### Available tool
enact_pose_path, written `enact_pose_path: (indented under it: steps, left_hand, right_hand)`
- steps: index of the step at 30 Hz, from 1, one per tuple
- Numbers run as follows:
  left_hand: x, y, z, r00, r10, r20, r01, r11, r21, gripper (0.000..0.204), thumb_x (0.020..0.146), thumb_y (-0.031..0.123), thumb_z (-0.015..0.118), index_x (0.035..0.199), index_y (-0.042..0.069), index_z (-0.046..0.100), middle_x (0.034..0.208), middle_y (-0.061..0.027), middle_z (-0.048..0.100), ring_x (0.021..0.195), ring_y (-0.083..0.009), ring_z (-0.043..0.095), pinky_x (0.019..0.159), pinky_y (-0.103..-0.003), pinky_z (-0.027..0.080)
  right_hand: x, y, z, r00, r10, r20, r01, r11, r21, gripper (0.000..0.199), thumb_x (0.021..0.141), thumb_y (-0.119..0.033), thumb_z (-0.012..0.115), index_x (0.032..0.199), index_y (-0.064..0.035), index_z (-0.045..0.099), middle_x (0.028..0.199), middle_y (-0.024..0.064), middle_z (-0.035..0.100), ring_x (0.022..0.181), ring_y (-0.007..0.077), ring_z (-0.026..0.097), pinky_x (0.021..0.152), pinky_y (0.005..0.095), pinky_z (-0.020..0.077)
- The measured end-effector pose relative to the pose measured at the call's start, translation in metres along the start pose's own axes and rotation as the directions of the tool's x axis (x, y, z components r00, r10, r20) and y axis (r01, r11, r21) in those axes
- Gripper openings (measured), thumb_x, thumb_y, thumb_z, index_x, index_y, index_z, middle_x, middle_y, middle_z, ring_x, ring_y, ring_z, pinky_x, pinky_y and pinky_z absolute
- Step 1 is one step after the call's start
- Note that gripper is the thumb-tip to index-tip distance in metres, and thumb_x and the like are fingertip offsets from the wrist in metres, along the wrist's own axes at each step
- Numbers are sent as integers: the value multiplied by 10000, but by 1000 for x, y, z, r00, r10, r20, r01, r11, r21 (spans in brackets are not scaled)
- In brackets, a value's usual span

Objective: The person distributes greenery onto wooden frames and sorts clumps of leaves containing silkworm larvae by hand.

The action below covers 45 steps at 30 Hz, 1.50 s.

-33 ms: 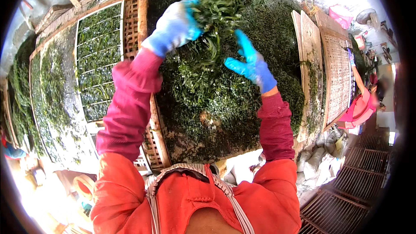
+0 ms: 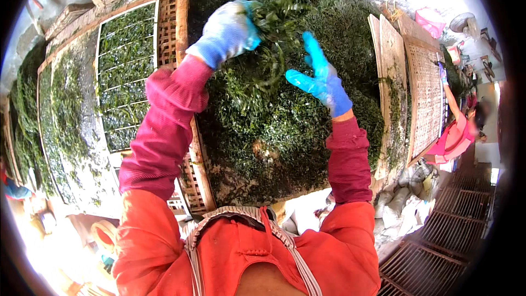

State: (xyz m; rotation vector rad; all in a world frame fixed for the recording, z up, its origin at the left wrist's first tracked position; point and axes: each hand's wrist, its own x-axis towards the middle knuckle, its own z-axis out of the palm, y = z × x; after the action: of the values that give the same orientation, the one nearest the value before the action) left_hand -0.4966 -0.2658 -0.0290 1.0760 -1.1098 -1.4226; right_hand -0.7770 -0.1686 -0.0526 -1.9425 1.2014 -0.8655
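Observation:
A wide heap of wet, dark green seaweed (image 2: 263, 131) fills the middle in front of me. Over its far part, my left hand (image 2: 230, 27), in a white, blue and turquoise glove, is closed on a bunch of loose seaweed strands (image 2: 276, 22). The strands hang to the right of that hand and are smeared by motion. Right of the bunch, my right hand (image 2: 323, 79), in a turquoise and blue glove, is held above the heap. Its thumb and fingers are spread, with nothing in them.
On the left, a white-barred frame (image 2: 126, 77) covered with seaweed lies beside a wooden lattice (image 2: 166, 33). Upright boards (image 2: 392, 93) and a mesh panel (image 2: 426, 93) edge the heap's right side. Beyond them, a person in pink (image 2: 457, 140) reaches toward the panel. Slatted racks (image 2: 438, 230) stand lower right.
My left hand and the bunch of seaweed have shifted slightly to the right, the strands swinging. The right hand has moved slightly up and right, still spread.

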Motion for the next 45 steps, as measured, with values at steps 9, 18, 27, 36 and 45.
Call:
enact_pose_path:
  steps: [9, 18, 27, 36, 45]
  left_hand:
    - [-21, 38, 31, 846, 513, 145, -532, 833, 154, 621, 890, 168, 757, 1446, 44, 512, 1342, -95, 647, 1139, -227, 656, 938, -373, 561]
    - [-66, -164, -18, 901, -402, 165, 30, 437, 899, 1267, 755, 876, 611, 1660, 179, 62, 1667, -263, 215, 1484, -424, 358, 1211, -506, 342]
    - [-102, -130, 5, 917, -388, 93, 144, 539, 830, 639, 760, 35, 777, 1383, 102, 646, 1070, -138, 764, 965, -206, 741, 782, -343, 587]
    - [-43, -36, 5, 969, -57, 242, -103, 793, 600, 396, 925, 63, 649, 1319, 83, 613, 1029, -68, 721, 880, -170, 686, 718, -293, 572]
    - [-48, 17, 32, 314, 773, 551, -947, 215, 238, 259, 919, 233, 687, 1107, 62, 640, 956, -82, 670, 818, -236, 659, 718, -370, 550]
  right_hand:
    - [30, 22, 49, 947, -280, -156, 320, 826, 464, 467, 969, -109, 648, 1417, -49, 531, 1276, 125, 669, 895, 200, 665, 758, 399, 560]
    - [94, -147, -10, 985, -9, 173, -77, 872, 484, 366, 983, -240, 622, 1258, -7, 685, 992, 72, 736, 456, 27, 444, 418, 189, 337]
    - [78, -65, -63, 986, -155, 54, 85, 762, 642, 507, 987, -367, 666, 1389, -59, 634, 1072, 81, 723, 705, 113, 592, 617, 282, 498]
    - [-16, 16, -5, 980, 2, -197, 48, 968, 246, 441, 941, -35, 615, 1379, -67, 646, 1305, 66, 706, 932, 164, 690, 797, 335, 563]
    - [-8, 4, 44, 990, -73, -120, 131, 782, 610, 344, 985, -208, 681, 1238, 20, 635, 1021, 123, 731, 806, 225, 680, 709, 392, 572]
